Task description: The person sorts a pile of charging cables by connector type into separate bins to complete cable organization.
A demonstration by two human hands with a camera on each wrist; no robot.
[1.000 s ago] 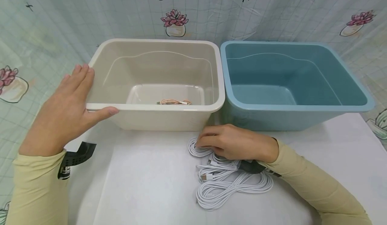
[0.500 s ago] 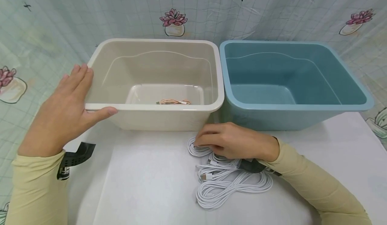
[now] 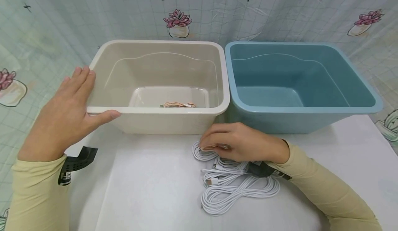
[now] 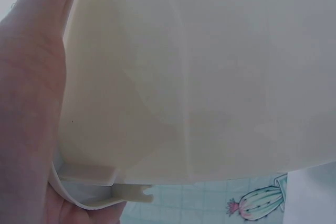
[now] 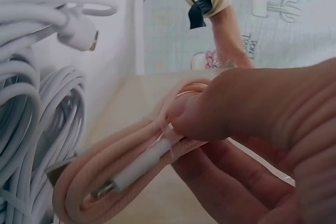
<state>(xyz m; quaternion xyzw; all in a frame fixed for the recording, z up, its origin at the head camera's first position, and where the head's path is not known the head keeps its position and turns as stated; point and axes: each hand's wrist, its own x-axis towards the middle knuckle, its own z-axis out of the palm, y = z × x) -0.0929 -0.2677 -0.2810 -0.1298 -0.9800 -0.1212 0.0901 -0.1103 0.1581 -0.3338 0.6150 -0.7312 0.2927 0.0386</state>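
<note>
A coiled peach-coloured charging cable (image 5: pixel 131 150) with a white plug is pinched between the thumb and fingers of my right hand (image 3: pixel 240 143), just in front of the bins; in the head view my fingers mostly cover it. Below and beside that hand lie several coiled white charging cables (image 3: pixel 224 200). My left hand (image 3: pixel 66 112) rests against the front left corner of a beige bin (image 3: pixel 161 120), its fingers straight along the side rim and its thumb over the front rim. Another peach cable (image 3: pixel 178 104) lies on that bin's floor, partly hidden by the front wall.
To the right of the beige bin a blue bin (image 3: pixel 301 120) stands almost against it. Both are on a white tabletop (image 3: pixel 149 182). Behind and at the sides hangs a printed sheet (image 3: pixel 217 13) with plant drawings.
My right hand has risen slightly off the white cables, and the peach cable now shows between its fingers. My left hand stays on the beige bin.
</note>
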